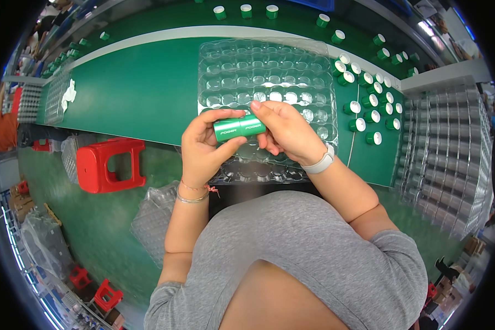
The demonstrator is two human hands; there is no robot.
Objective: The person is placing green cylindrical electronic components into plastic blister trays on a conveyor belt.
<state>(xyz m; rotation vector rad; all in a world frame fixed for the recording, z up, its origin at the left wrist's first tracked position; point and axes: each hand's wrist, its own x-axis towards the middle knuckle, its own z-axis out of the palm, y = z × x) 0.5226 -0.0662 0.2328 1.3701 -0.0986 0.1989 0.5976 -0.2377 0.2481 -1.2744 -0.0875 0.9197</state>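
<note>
Two shiny green cylinders meet end to end above the table. My left hand (199, 144) is closed on the left green cylinder (226, 131), thumb below and fingers over the top. The right green cylinder (253, 126) is gripped between the thumb and fingers of my right hand (289, 130). Whether the two pieces are joined or only touching, I cannot tell. Beneath my hands lies a clear plastic tray (220, 70) with rows of round pockets. To its right stand several green cylinders (372, 116) with white tops.
Behind the tray, a pale rail (148, 39) separates the green table (126, 91) from a strip holding more green cylinders (246, 11). Stacked clear trays (445, 159) stand at the right. A red stool (96, 168) is on the floor at left, near loose trays (154, 223).
</note>
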